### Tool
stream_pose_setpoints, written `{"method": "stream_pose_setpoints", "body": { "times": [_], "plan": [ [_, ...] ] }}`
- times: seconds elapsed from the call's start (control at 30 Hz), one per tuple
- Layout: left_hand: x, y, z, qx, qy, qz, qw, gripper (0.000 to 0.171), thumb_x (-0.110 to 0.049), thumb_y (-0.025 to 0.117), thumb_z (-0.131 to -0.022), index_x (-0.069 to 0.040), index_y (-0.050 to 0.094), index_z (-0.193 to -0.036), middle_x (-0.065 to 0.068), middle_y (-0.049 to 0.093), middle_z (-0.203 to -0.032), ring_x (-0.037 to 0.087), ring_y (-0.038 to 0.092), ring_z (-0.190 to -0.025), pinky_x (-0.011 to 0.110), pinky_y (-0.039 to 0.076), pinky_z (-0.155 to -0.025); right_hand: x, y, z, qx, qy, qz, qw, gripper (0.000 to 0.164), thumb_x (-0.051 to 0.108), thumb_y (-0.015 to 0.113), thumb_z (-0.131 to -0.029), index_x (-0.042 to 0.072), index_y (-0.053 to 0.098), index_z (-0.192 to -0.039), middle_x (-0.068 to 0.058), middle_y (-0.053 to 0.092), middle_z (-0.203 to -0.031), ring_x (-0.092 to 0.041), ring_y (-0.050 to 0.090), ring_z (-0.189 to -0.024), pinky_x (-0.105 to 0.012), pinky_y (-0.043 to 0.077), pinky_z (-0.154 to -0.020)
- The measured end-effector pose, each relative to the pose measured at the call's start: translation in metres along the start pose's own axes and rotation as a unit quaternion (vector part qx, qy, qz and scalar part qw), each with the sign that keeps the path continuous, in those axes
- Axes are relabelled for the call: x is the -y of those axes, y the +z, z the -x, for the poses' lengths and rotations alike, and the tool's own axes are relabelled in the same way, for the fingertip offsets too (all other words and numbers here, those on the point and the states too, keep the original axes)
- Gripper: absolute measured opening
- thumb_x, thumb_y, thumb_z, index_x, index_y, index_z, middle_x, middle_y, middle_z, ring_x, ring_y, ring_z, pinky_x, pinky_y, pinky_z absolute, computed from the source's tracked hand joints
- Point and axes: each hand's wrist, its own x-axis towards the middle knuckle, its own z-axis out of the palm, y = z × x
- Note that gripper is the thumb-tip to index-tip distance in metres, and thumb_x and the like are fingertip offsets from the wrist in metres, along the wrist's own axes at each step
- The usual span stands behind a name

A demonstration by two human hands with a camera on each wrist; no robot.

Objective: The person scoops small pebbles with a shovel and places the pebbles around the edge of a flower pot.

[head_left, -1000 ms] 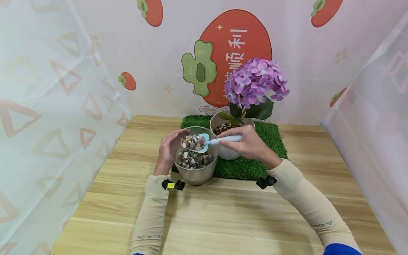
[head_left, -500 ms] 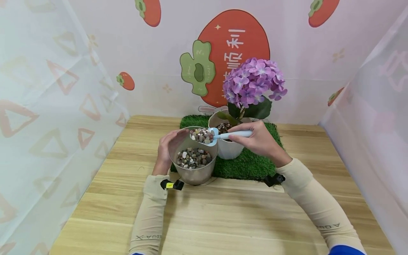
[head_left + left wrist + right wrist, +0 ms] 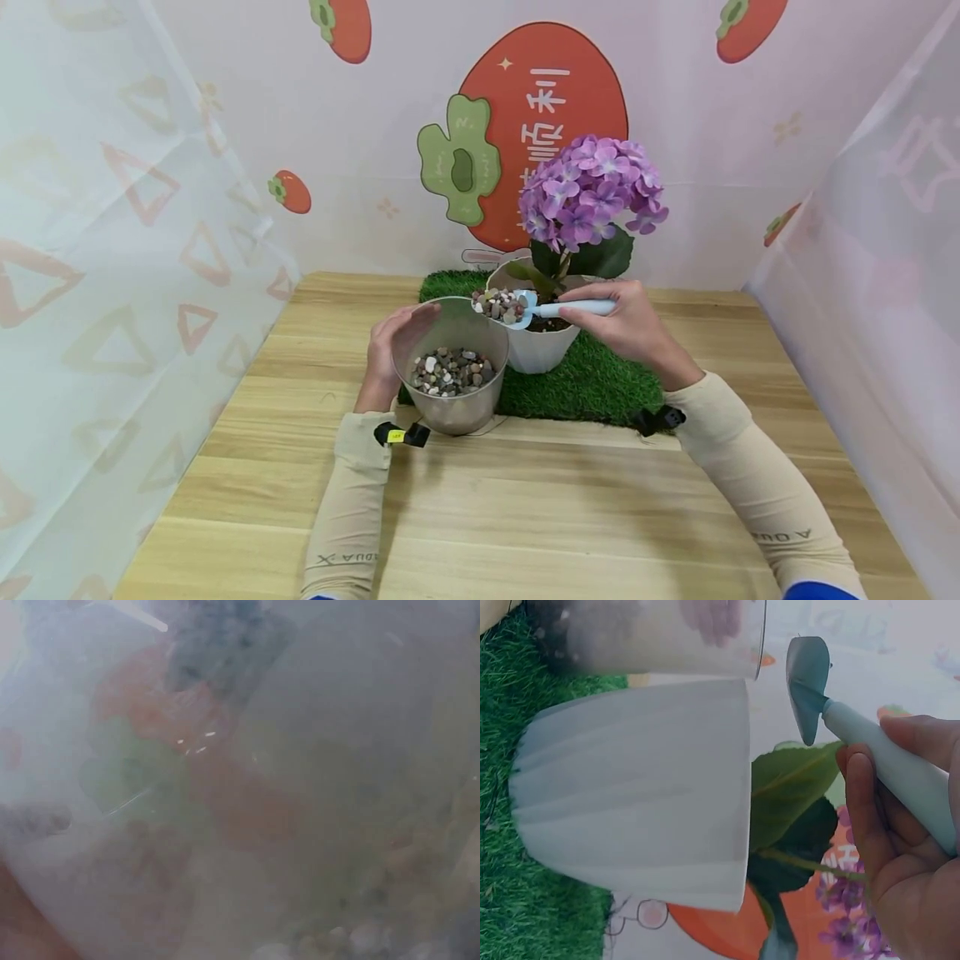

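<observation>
In the head view, my right hand [image 3: 633, 325] pinches the handle of a small light-blue garden trowel [image 3: 581, 307]. Its blade carries a heap of pebbles [image 3: 498, 306] and is over the near left rim of a white flowerpot [image 3: 538, 357]. A purple hydrangea [image 3: 592, 196] with dark green leaves stands in that pot. My left hand [image 3: 390, 346] grips the left side of a translucent plastic tub [image 3: 457, 414], partly curled round its wall. Mixed pebbles [image 3: 452, 372] cover the tub's bottom. In the right wrist view, thumb and fingers clasp the trowel handle [image 3: 896, 769].
A green artificial turf mat [image 3: 600, 392] lies under the white pot and reaches behind the tub. Around it is a wooden table [image 3: 525, 517]. A printed curtain [image 3: 360, 117] hangs close behind, with sheer panels on both sides. The left wrist view is hazy through the tub wall.
My right hand has moved the pebble-laden trowel rightward, from above the tub to the white pot's rim. My left hand has stayed at the tub.
</observation>
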Motion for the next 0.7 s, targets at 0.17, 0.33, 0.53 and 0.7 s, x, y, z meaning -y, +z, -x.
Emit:
{"method": "stream_pose_setpoints", "body": {
  "times": [0.17, 0.33, 0.53, 0.7],
  "plan": [
    [-0.002, 0.0, 0.001, -0.006, -0.003, -0.003, 1.0, 0.033, -0.014, 0.044, -0.111, -0.005, 0.075, -0.119, 0.01, 0.079, -0.125, 0.023, 0.073, -0.124, 0.035, 0.051, -0.12, -0.006, -0.005, 0.004, -0.006, 0.031, 0.008, 0.999, 0.018, 0.017, 0.081, -0.094, 0.007, 0.083, -0.109, -0.017, 0.071, -0.08, -0.009, 0.044, -0.045, -0.022, 0.039, -0.038],
    [-0.002, 0.0, 0.002, 0.0, -0.003, 0.003, 1.0, 0.032, -0.017, 0.049, -0.11, -0.002, 0.074, -0.122, 0.012, 0.078, -0.127, 0.024, 0.073, -0.124, 0.035, 0.051, -0.12, -0.013, -0.009, 0.006, -0.014, 0.051, 0.022, 0.998, 0.022, 0.018, 0.08, -0.095, 0.004, 0.082, -0.112, -0.019, 0.074, -0.093, -0.009, 0.045, -0.047, -0.022, 0.04, -0.039],
    [-0.001, 0.0, 0.002, 0.001, -0.001, 0.001, 1.0, 0.034, -0.015, 0.046, -0.111, 0.002, 0.072, -0.124, 0.012, 0.078, -0.126, 0.024, 0.074, -0.122, 0.034, 0.052, -0.118, -0.02, -0.011, 0.007, -0.01, 0.081, 0.038, 0.996, 0.026, 0.022, 0.08, -0.095, 0.004, 0.081, -0.114, -0.02, 0.073, -0.099, -0.008, 0.044, -0.047, -0.022, 0.039, -0.039],
    [0.0, -0.001, 0.0, 0.001, -0.004, 0.002, 1.0, 0.036, -0.011, 0.041, -0.112, -0.002, 0.075, -0.123, 0.01, 0.079, -0.125, 0.023, 0.074, -0.122, 0.034, 0.052, -0.119, -0.021, -0.009, 0.002, -0.005, 0.086, 0.082, 0.993, 0.027, 0.026, 0.08, -0.094, 0.004, 0.082, -0.11, -0.015, 0.07, -0.084, -0.008, 0.041, -0.045, -0.023, 0.037, -0.04]
  ]
}}
